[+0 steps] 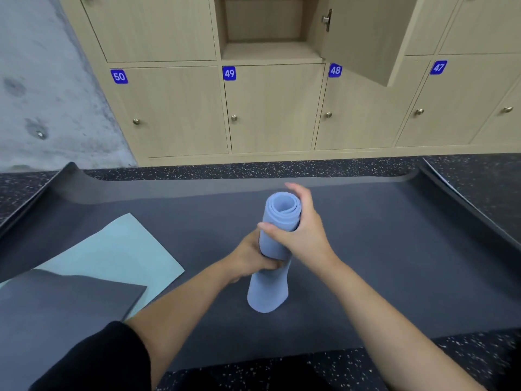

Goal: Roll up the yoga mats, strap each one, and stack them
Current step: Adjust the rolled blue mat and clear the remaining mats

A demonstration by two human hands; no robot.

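Note:
A rolled lavender-blue mat (272,289) stands upright on end on a large dark grey mat (380,249) spread over the floor. My left hand (252,259) grips the roll round its middle, fingers curled across the front. My right hand (303,230) holds the upper part, thumb across the near side and fingers wrapped round the back just below the spiral top end. The roll flares wider below my hands. No strap is visible on it.
A flat light-teal mat (118,249) lies at the left, partly covered by a flat dark grey mat (62,303). Wooden lockers numbered 47 to 50 (270,108) line the back; one upper locker (267,26) is open, its door (363,38) swung out. A concrete wall (42,80) is at left.

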